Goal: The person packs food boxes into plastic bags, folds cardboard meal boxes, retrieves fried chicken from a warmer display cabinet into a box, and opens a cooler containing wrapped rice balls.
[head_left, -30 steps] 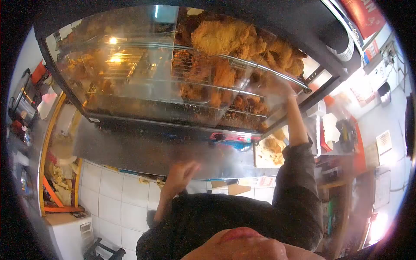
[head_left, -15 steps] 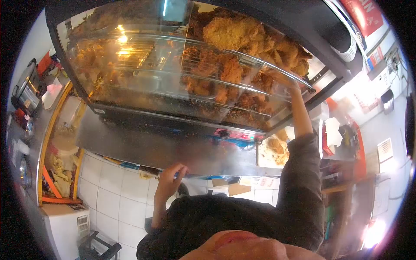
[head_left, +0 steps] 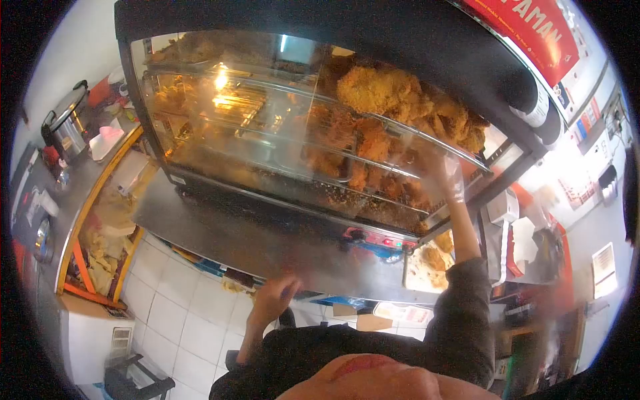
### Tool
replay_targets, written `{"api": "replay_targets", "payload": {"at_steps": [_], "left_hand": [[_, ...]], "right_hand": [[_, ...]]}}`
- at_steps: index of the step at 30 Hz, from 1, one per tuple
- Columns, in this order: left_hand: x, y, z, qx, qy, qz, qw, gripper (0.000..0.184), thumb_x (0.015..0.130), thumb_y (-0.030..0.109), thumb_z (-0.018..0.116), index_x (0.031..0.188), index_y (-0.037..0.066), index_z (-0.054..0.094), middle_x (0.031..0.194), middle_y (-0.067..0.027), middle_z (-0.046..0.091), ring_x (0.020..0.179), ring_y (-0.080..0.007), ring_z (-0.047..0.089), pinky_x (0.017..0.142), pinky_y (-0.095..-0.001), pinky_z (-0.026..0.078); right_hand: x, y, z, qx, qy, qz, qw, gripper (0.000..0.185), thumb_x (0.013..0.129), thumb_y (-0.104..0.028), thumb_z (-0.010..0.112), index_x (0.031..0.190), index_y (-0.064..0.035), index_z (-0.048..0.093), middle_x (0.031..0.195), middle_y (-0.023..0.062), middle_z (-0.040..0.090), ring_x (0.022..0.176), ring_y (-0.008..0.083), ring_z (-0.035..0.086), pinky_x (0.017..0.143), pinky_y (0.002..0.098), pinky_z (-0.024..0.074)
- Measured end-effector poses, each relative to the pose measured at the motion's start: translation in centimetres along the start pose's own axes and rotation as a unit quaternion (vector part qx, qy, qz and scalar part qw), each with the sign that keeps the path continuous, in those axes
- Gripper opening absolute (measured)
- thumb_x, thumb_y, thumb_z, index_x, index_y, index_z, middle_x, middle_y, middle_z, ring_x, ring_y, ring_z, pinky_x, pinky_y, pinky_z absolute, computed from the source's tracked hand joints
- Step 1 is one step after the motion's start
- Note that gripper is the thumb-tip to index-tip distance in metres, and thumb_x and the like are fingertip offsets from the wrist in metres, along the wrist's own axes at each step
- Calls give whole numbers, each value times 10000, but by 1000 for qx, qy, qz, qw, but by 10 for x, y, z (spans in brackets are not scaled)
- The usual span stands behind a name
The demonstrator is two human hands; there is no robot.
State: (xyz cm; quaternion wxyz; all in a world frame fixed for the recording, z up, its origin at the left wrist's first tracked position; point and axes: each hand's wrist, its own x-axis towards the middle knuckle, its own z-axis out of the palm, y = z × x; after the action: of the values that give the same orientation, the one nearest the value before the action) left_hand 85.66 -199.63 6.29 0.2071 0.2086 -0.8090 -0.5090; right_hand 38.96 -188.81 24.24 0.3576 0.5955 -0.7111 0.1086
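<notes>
My right hand (head_left: 448, 175), in what looks like a clear plastic glove, reaches into the right end of a glass-fronted warming cabinet (head_left: 280, 193). Its fingers are smeared by motion and glare, near the middle rack of fried chicken (head_left: 373, 150); whether they grip a piece cannot be told. Larger golden fried pieces (head_left: 380, 90) lie heaped on the top rack above it. My left hand (head_left: 275, 299) hovers by the front edge of the metal counter (head_left: 233, 233), fingers curled together; anything inside them is hidden.
A tray with fried pieces (head_left: 430, 267) sits under the cabinet's right corner. At left stand a large steel pot (head_left: 69, 125) and an orange-framed bin (head_left: 100, 233) of crumpled material. A black stool (head_left: 137, 377) is on the tiled floor. White paper boxes (head_left: 523, 237) lie at right.
The view has shifted, so the cabinet appears lower and farther right. My right hand has drawn slightly back toward the cabinet's open end. My left hand stays curled near the counter edge.
</notes>
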Motion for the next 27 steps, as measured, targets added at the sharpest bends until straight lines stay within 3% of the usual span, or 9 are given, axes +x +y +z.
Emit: {"api": "replay_targets", "payload": {"at_steps": [5, 8, 10, 14, 17, 18, 21, 24, 27], "left_hand": [[-8, -3, 4, 30, 10, 34, 999, 210, 923, 192, 495, 864, 20, 600, 829, -99, 645, 788, -235, 625, 705, -333, 469], [-10, 12, -1, 32, 19, 25, 999, 200, 918, 187, 502, 864, 21, 598, 831, -105, 644, 789, -247, 626, 707, -332, 469], [-11, 12, -3, 29, 11, 12, 999, 196, 918, 185, 503, 867, 21, 597, 831, -104, 645, 787, -245, 627, 708, -332, 470], [-13, 17, -9, 23, -3, -22, 999, 193, 919, 185, 501, 877, 22, 596, 830, -101, 644, 788, -246, 627, 709, -330, 470], [-10, 8, -6, 17, -5, -39, 999, 191, 920, 189, 499, 889, 28, 598, 828, -96, 643, 789, -241, 628, 709, -326, 472], [-9, 7, -4, 18, -6, -37, 999, 191, 920, 189, 499, 889, 28, 598, 828, -96, 643, 789, -241, 628, 709, -326, 472], [-3, 5, 1, 28, 22, 35, 999, 189, 922, 192, 497, 907, 34, 600, 823, -100, 639, 783, -240, 628, 705, -326, 474], [1, 9, 6, -7, -24, 6, 1000, 205, 901, 208, 525, 954, 30, 610, 871, -154, 635, 808, -315, 612, 695, -387, 469], [0, 10, 9, -28, -24, 13, 999, 207, 898, 205, 530, 963, 28, 614, 876, -156, 634, 821, -321, 609, 696, -387, 468]], "right_hand": [[-2, 7, -7, 43, -25, 10, 999, 307, 744, -158, 628, 1043, -88, 625, 949, 146, 605, 927, 311, 551, 865, 360, 453], [-21, 18, 25, 209, 27, 41, 977, 348, 752, -173, 628, 1087, -82, 614, 956, 152, 607, 846, 320, 577, 765, 402, 462], [-15, 7, 4, -89, -26, -76, 993, 401, 795, -193, 597, 1172, -64, 558, 991, 178, 599, 847, 333, 592, 765, 416, 474], [-2, -21, -11, 14, 10, -69, 997, 377, 810, -194, 578, 1166, -70, 563, 999, 175, 601, 888, 345, 585, 792, 420, 474], [-8, -6, 11, 186, 32, 100, 977, 397, 777, -157, 594, 1162, -68, 557, 987, 161, 606, 916, 348, 569, 802, 439, 466], [3, -16, -3, 77, 36, -2, 996, 411, 756, -140, 613, 1158, -70, 560, 963, 156, 606, 909, 340, 564, 794, 440, 463], [7, -27, -20, 5, 35, -57, 998, 363, 737, -78, 626, 1097, -63, 587, 913, 144, 607, 914, 331, 551, 809, 433, 453], [5, -31, -28, 86, -92, 119, 985, 315, 742, -80, 636, 1055, -62, 600, 898, 136, 608, 895, 322, 556, 821, 421, 448], [5, -23, -13, 198, -106, 145, 964, 336, 748, -132, 647, 1063, -41, 575, 857, 117, 603, 865, 295, 559, 835, 408, 440]]}}
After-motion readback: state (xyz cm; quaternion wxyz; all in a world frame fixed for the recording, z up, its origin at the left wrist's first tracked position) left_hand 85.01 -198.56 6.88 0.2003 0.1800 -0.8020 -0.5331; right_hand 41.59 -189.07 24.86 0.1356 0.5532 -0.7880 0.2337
